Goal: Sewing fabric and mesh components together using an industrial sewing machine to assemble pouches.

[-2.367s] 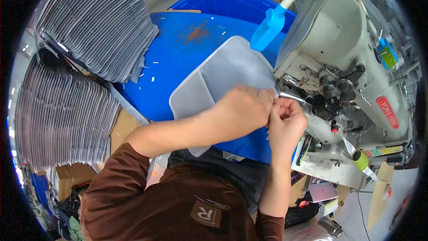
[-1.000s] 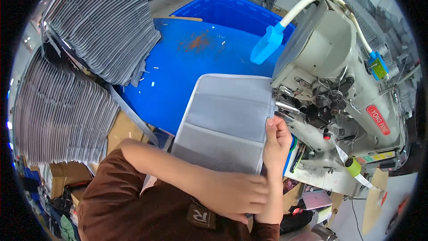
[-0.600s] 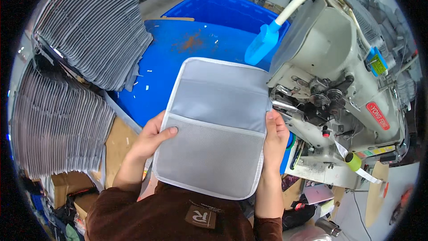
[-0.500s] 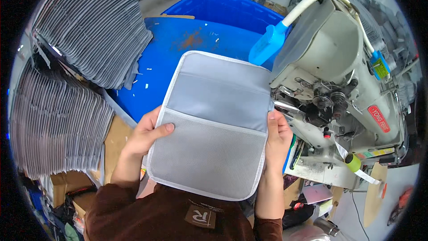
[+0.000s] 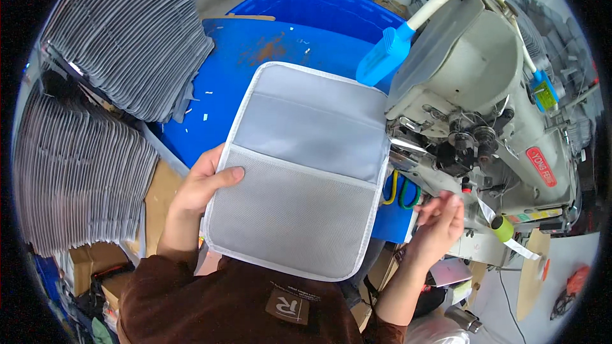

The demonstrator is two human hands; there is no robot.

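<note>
A grey fabric panel (image 5: 312, 108) with rounded corners and white bound edges is tilted up before me. Its lower half carries a mesh pocket (image 5: 293, 216). My left hand (image 5: 207, 185) grips the panel's left edge, thumb on the front and fingers hidden behind. Off the panel's right side, my right hand (image 5: 438, 226) is in the air with loosely bent, slightly blurred fingers and nothing visible in them. Close to it are a yellow loop handle (image 5: 391, 188) and a green loop handle (image 5: 410, 195), seemingly of scissors. Behind them stands an industrial sewing machine (image 5: 472, 83).
Tall stacks of grey panels (image 5: 127, 44) rise on the left, with more panels (image 5: 83, 172) below. A blue bin (image 5: 319, 3) stands behind the blue tabletop (image 5: 217, 83), which bears scraps. A blue-headed lamp (image 5: 386, 54) hangs by the machine. White tape (image 5: 486, 209) runs through a green roll (image 5: 502, 228).
My right hand has let go of the panel's right edge and moved right and down. The loop handles now show. My left hand keeps its hold, and the panel has shifted slightly left.
</note>
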